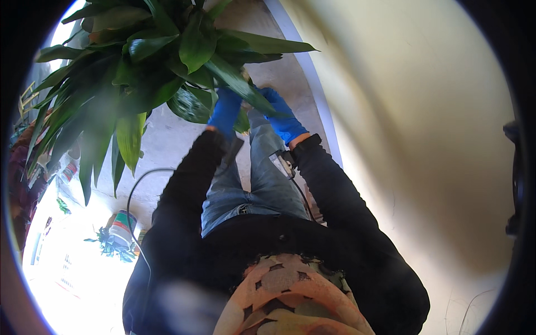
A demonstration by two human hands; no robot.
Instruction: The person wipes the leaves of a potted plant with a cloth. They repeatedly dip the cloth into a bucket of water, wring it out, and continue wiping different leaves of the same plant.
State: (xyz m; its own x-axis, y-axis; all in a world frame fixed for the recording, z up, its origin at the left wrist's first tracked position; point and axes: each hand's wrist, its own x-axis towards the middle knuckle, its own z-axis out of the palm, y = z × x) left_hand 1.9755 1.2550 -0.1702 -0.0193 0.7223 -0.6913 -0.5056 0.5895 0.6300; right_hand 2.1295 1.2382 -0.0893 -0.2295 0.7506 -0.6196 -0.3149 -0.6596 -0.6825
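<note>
Broad, glossy green leaves of a potted-type foliage plant [138, 79] spread over the upper left and reach across the middle. My left hand [226, 108], in a blue glove, is raised among the lower leaves, its fingers largely hidden by them. In a matching blue glove, my right hand [279, 112] is just to the right, partly behind a long leaf [245, 86]. Whether the fingers of either hand grip a stem or leaf cannot be seen. Small devices with black cables are strapped at both wrists.
A pale wall [398, 125] with a bluish base strip [316, 83] rises close on the right. Grey concrete floor [161, 142] lies below the plant. At the lower left stands a white, red and green bucket [122, 228] beside small leafy plants [109, 245]. Dark reddish foliage [25, 180] is at the far left.
</note>
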